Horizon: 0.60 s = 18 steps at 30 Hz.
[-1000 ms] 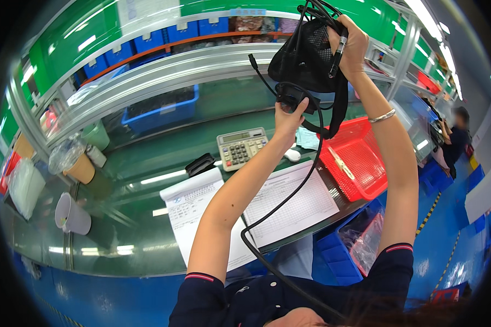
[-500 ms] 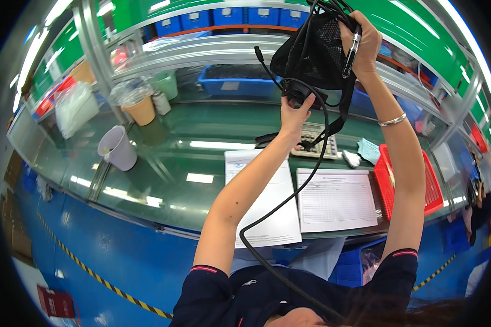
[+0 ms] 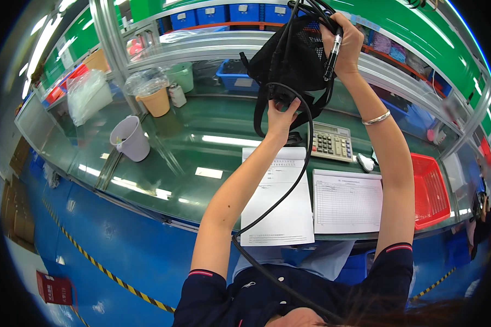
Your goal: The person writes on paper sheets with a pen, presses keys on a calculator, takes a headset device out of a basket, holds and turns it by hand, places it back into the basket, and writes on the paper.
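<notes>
My right hand is raised over the far side of the table. It grips the top of a black mesh bag together with looped black cables, and a black-and-silver pen sticks out along its fingers. Below the bag, my left hand closes on a small black object, its thumb and fingers at the lower edge; the object's kind is unclear. Black straps hang from the bag. One long black cable runs down past my left forearm toward my chest.
Printed sheets and a gridded form lie before me, with a calculator and a small white object beyond. A red basket stands right; a lilac bucket and orange bin stand left, before a metal frame.
Both hands and the bag have shifted slightly left relative to the table. The calculator and the red basket show more fully, and a strap loop hangs to the left of my left hand.
</notes>
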Motion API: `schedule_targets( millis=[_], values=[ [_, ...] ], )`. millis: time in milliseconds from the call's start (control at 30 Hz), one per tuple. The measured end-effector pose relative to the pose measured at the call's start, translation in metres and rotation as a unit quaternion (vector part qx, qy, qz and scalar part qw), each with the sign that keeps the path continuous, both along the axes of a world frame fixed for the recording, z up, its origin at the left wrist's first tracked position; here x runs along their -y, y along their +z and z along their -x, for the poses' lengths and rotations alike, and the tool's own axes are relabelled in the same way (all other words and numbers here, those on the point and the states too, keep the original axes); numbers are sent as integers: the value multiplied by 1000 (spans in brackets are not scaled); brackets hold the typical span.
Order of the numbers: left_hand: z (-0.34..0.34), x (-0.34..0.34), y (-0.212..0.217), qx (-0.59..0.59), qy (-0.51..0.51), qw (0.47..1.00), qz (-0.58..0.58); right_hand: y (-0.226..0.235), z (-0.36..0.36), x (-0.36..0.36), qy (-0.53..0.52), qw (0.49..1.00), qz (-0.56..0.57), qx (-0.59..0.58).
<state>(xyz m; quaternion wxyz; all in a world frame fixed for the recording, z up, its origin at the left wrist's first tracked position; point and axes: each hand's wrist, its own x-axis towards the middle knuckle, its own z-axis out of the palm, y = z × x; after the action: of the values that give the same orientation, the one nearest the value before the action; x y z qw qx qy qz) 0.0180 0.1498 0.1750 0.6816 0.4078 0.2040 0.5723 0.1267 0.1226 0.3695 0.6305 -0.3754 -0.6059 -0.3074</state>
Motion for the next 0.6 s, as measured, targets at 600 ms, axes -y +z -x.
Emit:
schedule_targets(
  millis=[600],
  values=[
    [-203, 39, 5, 54, -182, 981, 32, 10, -180, 66, -212, 975, -5, 66]
  ],
)
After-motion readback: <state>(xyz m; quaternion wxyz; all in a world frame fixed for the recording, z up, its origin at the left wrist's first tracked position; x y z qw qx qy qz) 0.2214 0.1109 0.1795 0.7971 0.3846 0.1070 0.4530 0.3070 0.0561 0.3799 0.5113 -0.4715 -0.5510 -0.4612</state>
